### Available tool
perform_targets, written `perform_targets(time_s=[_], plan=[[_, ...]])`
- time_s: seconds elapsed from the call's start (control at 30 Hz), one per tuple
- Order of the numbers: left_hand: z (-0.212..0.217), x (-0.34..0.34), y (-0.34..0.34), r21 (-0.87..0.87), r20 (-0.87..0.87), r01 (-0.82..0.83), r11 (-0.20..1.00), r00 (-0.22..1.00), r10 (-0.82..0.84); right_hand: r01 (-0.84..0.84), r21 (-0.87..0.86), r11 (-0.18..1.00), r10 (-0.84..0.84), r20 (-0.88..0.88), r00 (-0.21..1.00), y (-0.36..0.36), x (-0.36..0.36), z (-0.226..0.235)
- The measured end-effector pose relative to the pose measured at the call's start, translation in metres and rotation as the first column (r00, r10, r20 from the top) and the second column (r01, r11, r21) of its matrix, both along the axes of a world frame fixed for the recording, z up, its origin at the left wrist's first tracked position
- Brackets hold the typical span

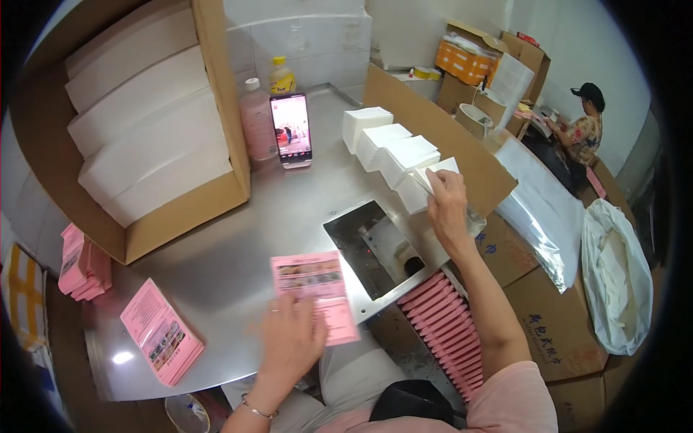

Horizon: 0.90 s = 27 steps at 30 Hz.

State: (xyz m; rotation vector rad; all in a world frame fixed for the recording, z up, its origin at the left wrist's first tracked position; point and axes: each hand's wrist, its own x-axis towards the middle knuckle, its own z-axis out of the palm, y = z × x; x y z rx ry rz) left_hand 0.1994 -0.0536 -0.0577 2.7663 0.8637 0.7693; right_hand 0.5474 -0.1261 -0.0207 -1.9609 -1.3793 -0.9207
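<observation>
My left hand (292, 339) is slightly blurred and lies with fingers outstretched over the lower part of a pink printed bag (310, 273) at the table's near edge. At the nearest stack of folded white napkins (413, 195), my right hand (446, 206) pinches some top napkins, which tilt up from the pile. Several more white napkin stacks (386, 148) run in a row away from it. A pile of pink printed bags (160, 332) rests on the table to the left of my left hand.
An opening (379, 249) is cut in the metal table (267, 216); packed pink packets (440, 325) stand below. A phone (292, 133) leans before bottles (258, 119). A carton (184, 213) of white paper stands left, more pink bags (83, 263) beside it. Another person (581, 130) sits far right.
</observation>
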Motion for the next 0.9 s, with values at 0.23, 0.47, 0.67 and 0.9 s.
perform_targets(time_s=[0.23,0.47,0.67,0.9], plan=[[0.014,-0.001,-0.006,-0.204,0.053,0.150,0.967,0.988,-0.142,-0.568,-0.384,0.728,0.550,-0.169,0.818,-0.021,-0.172,-0.031],[0.018,0.015,-0.005,-0.151,0.127,0.195,0.969,0.976,-0.176,-0.472,-0.397,0.787,0.439,-0.176,0.881,0.048,-0.164,-0.061],[0.032,-0.030,0.003,-0.304,-0.004,0.090,0.948,0.995,-0.096,-0.405,-0.293,0.866,0.213,-0.516,0.829,0.038,-0.095,-0.077],[0.024,-0.116,0.035,0.161,0.196,-0.219,0.962,0.963,0.187,-0.169,-0.184,0.968,0.165,-0.041,0.986,0.006,-0.078,0.001]])
